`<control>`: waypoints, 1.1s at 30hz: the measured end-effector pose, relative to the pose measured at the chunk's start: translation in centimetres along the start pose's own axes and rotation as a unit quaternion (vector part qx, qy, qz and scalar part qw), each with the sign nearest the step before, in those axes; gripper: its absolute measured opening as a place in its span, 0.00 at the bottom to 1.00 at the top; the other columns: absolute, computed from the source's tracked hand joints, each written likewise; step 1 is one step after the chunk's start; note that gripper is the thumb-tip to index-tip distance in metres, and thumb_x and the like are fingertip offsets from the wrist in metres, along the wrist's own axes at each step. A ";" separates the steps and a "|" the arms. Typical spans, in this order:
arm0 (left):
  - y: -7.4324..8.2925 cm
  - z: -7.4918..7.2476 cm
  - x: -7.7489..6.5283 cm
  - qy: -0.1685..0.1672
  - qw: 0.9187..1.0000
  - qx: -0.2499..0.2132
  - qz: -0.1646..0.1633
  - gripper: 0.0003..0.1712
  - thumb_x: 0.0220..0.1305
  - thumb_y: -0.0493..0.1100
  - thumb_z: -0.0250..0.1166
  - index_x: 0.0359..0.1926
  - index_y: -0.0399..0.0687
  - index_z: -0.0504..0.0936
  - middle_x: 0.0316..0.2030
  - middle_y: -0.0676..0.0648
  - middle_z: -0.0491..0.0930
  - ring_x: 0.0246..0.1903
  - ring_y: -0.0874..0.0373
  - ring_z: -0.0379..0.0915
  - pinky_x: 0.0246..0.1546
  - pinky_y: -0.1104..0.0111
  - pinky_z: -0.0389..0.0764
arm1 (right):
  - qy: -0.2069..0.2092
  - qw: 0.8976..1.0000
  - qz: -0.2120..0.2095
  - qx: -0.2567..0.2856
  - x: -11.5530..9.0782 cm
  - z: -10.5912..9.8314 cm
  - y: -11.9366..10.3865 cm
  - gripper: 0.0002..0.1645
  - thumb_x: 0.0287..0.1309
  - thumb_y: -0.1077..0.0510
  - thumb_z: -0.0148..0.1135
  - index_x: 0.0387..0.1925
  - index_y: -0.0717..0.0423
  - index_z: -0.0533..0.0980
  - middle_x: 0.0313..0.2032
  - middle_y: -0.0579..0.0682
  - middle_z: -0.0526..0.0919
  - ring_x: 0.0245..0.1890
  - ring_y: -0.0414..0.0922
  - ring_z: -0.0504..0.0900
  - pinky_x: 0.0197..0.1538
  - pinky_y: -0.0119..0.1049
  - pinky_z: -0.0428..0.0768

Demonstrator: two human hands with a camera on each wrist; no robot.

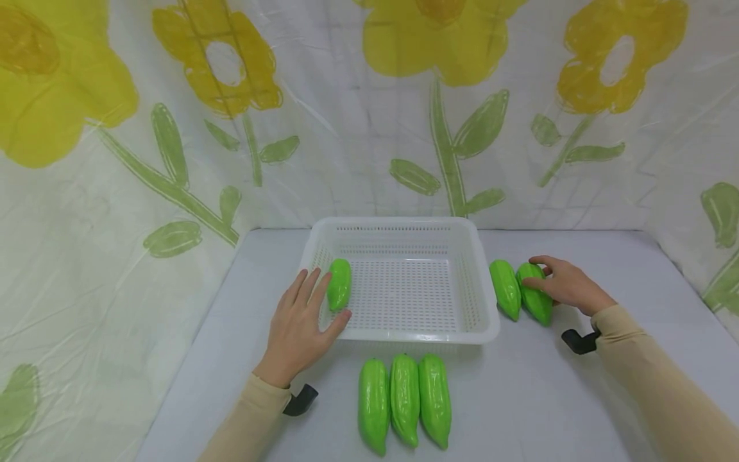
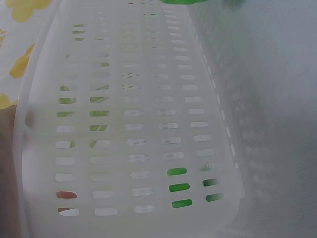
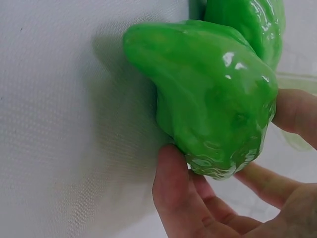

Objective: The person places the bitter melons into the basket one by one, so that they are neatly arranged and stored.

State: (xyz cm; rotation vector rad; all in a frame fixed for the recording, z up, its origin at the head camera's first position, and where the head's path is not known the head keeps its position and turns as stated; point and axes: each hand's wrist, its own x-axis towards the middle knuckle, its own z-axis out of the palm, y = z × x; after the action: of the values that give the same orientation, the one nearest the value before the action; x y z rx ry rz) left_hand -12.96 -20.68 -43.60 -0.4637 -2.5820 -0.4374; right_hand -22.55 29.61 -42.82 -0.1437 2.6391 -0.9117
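Note:
My right hand (image 1: pixel 566 283) has its thumb and fingers round a glossy green, pointed, pepper-like vegetable (image 1: pixel 537 303) on the table right of the basket. In the right wrist view the fingertips (image 3: pixel 172 168) touch the blunt end of this vegetable (image 3: pixel 208 89), whose tapered tip points away from the palm. A second green vegetable (image 1: pixel 505 292) lies right beside it, near the basket. My left hand (image 1: pixel 297 330) is spread at the left side of the white perforated basket (image 1: pixel 398 336), overlapping its rim. Inside, near those fingers, lies one green vegetable (image 1: pixel 342 282).
Three more green vegetables (image 1: pixel 405 398) lie side by side in front of the basket, tips toward me. A flower-printed curtain (image 1: pixel 346 141) hangs behind and beside the pale table (image 1: pixel 543 398). A black wrist piece (image 1: pixel 300 400) shows under each sleeve.

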 end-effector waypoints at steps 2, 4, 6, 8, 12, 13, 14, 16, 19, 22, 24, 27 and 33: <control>0.0 0.0 0.0 -0.001 1.000 -0.001 -0.001 0.45 0.64 0.63 0.65 0.72 0.39 0.73 0.70 0.31 0.72 0.73 0.31 0.62 0.69 0.38 0.69 | 0.002 1.000 -0.001 -0.005 0.0 -0.1 0.1 0.46 0.74 0.42 0.59 0.76 0.70 0.57 0.63 0.79 0.67 0.49 0.60 0.82 0.40 0.43 0.88; 0.1 -0.1 0.0 -0.002 1.000 -0.001 -0.002 0.45 0.64 0.63 0.65 0.72 0.39 0.73 0.70 0.31 0.72 0.73 0.31 0.62 0.69 0.38 0.69 | 0.005 1.000 -0.002 -0.009 0.0 -0.2 0.0 0.46 0.74 0.42 0.59 0.76 0.70 0.57 0.63 0.79 0.67 0.48 0.59 0.83 0.40 0.43 0.88; 0.1 -0.1 0.0 -0.002 1.000 -0.001 -0.001 0.45 0.64 0.63 0.65 0.72 0.39 0.73 0.70 0.31 0.72 0.73 0.31 0.62 0.70 0.38 0.69 | 0.008 1.000 -0.001 -0.010 -0.2 -0.5 -0.1 0.46 0.74 0.42 0.59 0.76 0.70 0.57 0.63 0.80 0.67 0.46 0.57 0.84 0.40 0.43 0.88; 0.1 -0.1 0.1 -0.002 1.000 -0.001 -0.001 0.45 0.64 0.63 0.65 0.72 0.38 0.73 0.70 0.30 0.72 0.73 0.31 0.62 0.70 0.38 0.69 | 0.010 1.000 0.000 -0.009 -0.4 -0.8 -0.3 0.47 0.74 0.42 0.59 0.76 0.70 0.57 0.64 0.80 0.66 0.45 0.56 0.84 0.40 0.44 0.88; 0.2 -0.2 0.1 0.000 1.000 -0.002 0.000 0.45 0.64 0.63 0.65 0.72 0.39 0.73 0.70 0.30 0.72 0.73 0.31 0.63 0.69 0.38 0.69 | 0.010 1.000 -0.002 -0.006 -0.7 -1.4 -0.8 0.47 0.74 0.42 0.59 0.77 0.70 0.56 0.65 0.80 0.65 0.45 0.55 0.85 0.41 0.45 0.88; 0.2 -0.2 0.1 0.000 1.000 -0.003 0.000 0.44 0.64 0.63 0.65 0.72 0.39 0.73 0.70 0.30 0.72 0.73 0.31 0.63 0.69 0.38 0.69 | 0.010 1.000 -0.002 -0.006 -0.8 -1.5 -0.9 0.48 0.74 0.41 0.59 0.77 0.70 0.56 0.65 0.80 0.65 0.45 0.55 0.85 0.41 0.45 0.88; 0.2 -0.2 0.1 0.000 1.000 -0.003 -0.001 0.45 0.64 0.63 0.65 0.72 0.39 0.73 0.70 0.30 0.72 0.73 0.31 0.63 0.69 0.38 0.69 | 0.010 1.000 -0.003 -0.006 -0.9 -1.6 -1.0 0.48 0.74 0.41 0.58 0.77 0.70 0.55 0.66 0.81 0.64 0.45 0.55 0.85 0.42 0.45 0.88; 0.2 -0.2 0.1 0.000 1.000 -0.004 -0.002 0.44 0.64 0.63 0.65 0.72 0.39 0.73 0.70 0.31 0.72 0.73 0.31 0.63 0.69 0.38 0.69 | 0.010 1.000 -0.003 -0.005 -1.0 -1.8 -1.3 0.48 0.74 0.40 0.58 0.77 0.69 0.55 0.66 0.81 0.63 0.45 0.54 0.85 0.42 0.46 0.88; 0.2 -0.2 0.1 -0.003 1.000 -0.004 -0.003 0.44 0.64 0.63 0.65 0.72 0.39 0.73 0.70 0.30 0.72 0.73 0.31 0.63 0.69 0.38 0.69 | 0.010 1.000 0.000 -0.005 -1.1 -2.2 -1.7 0.49 0.74 0.39 0.58 0.78 0.68 0.54 0.68 0.80 0.63 0.42 0.52 0.86 0.44 0.49 0.88; 0.3 -0.2 0.1 -0.005 1.000 -0.002 -0.004 0.44 0.65 0.63 0.64 0.72 0.39 0.72 0.69 0.30 0.72 0.73 0.31 0.63 0.69 0.38 0.69 | 0.010 1.000 0.001 -0.009 -1.1 -2.5 -2.2 0.50 0.74 0.37 0.58 0.79 0.67 0.54 0.68 0.79 0.63 0.39 0.49 0.87 0.45 0.52 0.86; 0.3 -0.2 0.1 -0.006 1.000 -0.002 -0.003 0.44 0.65 0.63 0.64 0.72 0.39 0.72 0.69 0.30 0.72 0.73 0.31 0.63 0.70 0.38 0.69 | 0.009 1.000 0.000 -0.009 -1.3 -2.7 -2.5 0.51 0.74 0.37 0.57 0.79 0.67 0.54 0.68 0.79 0.63 0.38 0.48 0.87 0.47 0.54 0.86; 0.3 -0.3 0.2 -0.005 1.000 -0.001 -0.003 0.44 0.65 0.63 0.64 0.72 0.39 0.72 0.69 0.30 0.73 0.73 0.31 0.63 0.70 0.38 0.69 | 0.011 1.000 0.000 -0.006 -1.5 -3.1 -3.0 0.52 0.73 0.36 0.58 0.79 0.66 0.53 0.69 0.78 0.63 0.38 0.48 0.88 0.49 0.57 0.86; 0.3 -0.2 0.2 -0.008 1.000 -0.001 -0.004 0.44 0.65 0.63 0.64 0.72 0.39 0.72 0.69 0.30 0.73 0.73 0.31 0.63 0.70 0.39 0.69 | 0.018 1.000 -0.004 0.004 -1.8 -3.8 -3.4 0.52 0.73 0.36 0.59 0.80 0.64 0.53 0.70 0.77 0.63 0.40 0.49 0.88 0.50 0.55 0.86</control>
State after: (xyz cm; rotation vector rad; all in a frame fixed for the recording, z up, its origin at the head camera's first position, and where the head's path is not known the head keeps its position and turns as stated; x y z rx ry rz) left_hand -12.90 -20.48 -43.24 -0.4604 -2.5993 -0.4412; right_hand -22.24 29.48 -37.37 -0.1383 2.6694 -0.9350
